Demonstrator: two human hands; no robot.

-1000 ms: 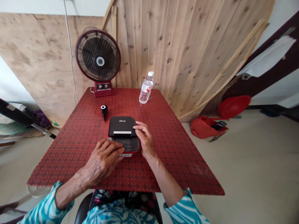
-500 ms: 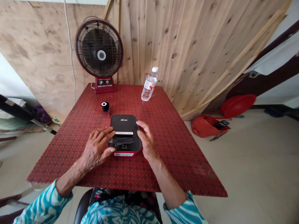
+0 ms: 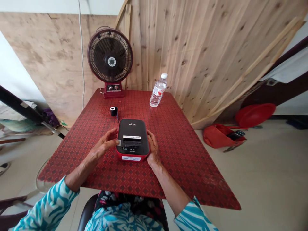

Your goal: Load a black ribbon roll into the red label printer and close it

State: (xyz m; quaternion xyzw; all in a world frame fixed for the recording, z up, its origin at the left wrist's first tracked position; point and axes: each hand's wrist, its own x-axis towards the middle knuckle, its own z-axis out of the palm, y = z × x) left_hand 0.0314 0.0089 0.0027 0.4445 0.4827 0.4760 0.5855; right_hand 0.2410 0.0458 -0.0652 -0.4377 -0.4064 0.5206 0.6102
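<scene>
The left hand point(image 3: 104, 146) sits at the left side of the little printer point(image 3: 132, 136). Its fingers point(image 3: 113, 134) are bent and the tips touch the printer's left edge. I cannot tell if they pinch the edge or only rest on it. The right hand point(image 3: 152, 148) lies loose and open along the right side, with the palm against the red wall of the printer. So the printer sits between the two hands.

The printer is black on top and red down the sides. It lies flat on the red table point(image 3: 185, 154), near the front edge and close to the person. A white strip shows in the slot on its top.

Just behind the printer, a bit to the left, stands a small black roll point(image 3: 113, 111) with a white middle. It does not touch the printer. At the back of the table are a red fan point(image 3: 110, 61) and a water bottle point(image 3: 158, 90), well apart from the hands. Nothing lies between the hands and the printer.

On the floor to the right are a red bag point(image 3: 216, 136) and a red bowl point(image 3: 255, 113).

The words on the printer are too small to read. The right hand's fingertips are hidden behind the printer.
</scene>
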